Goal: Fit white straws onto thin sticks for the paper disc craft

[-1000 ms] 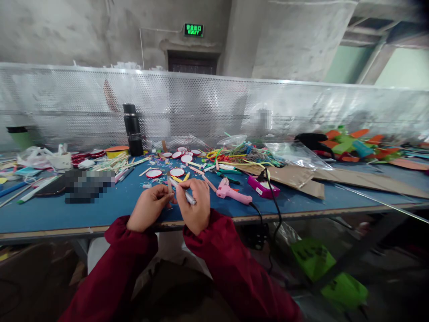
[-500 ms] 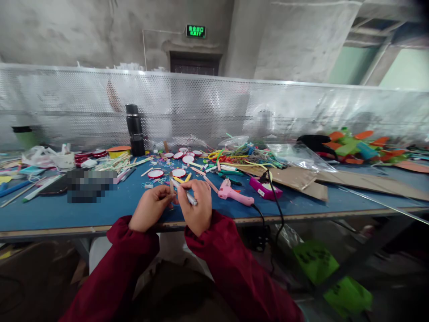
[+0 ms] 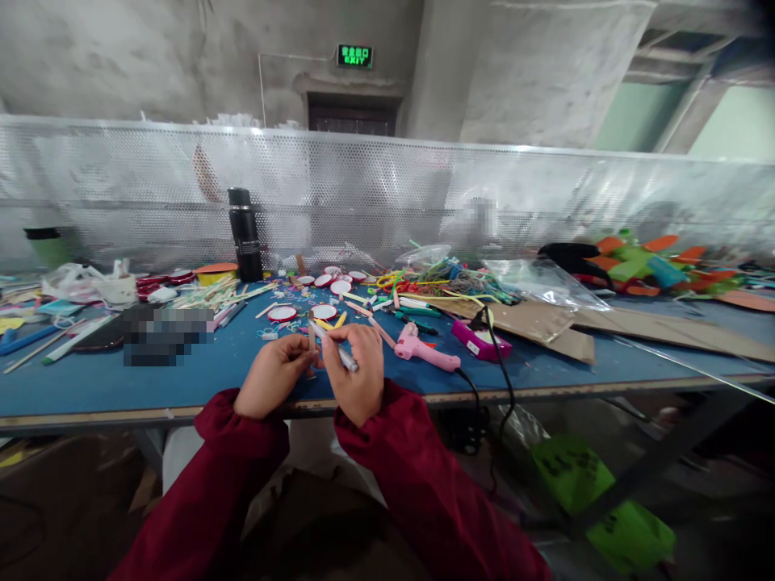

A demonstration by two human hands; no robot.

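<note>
Both my hands, in dark red sleeves, meet over the front edge of the blue table (image 3: 545, 367). My left hand (image 3: 272, 375) pinches a small wooden craft stick (image 3: 311, 335) held upright. My right hand (image 3: 357, 367) grips a white pen (image 3: 335, 349) whose tip points up and left toward that stick. The two hands nearly touch. A pink glue gun (image 3: 421, 347) lies on the table just right of my right hand, its black cord running off the table edge.
Red-rimmed round discs (image 3: 324, 311), sticks and coloured straws litter the table beyond my hands. A black bottle (image 3: 245, 234) stands at the back by a perforated metal screen. Cardboard sheets (image 3: 545, 319), a magenta box (image 3: 481, 339) and plastic bags lie to the right.
My hands have stayed together with the stick and pen. The view has shifted slightly; nothing on the table has moved.
</note>
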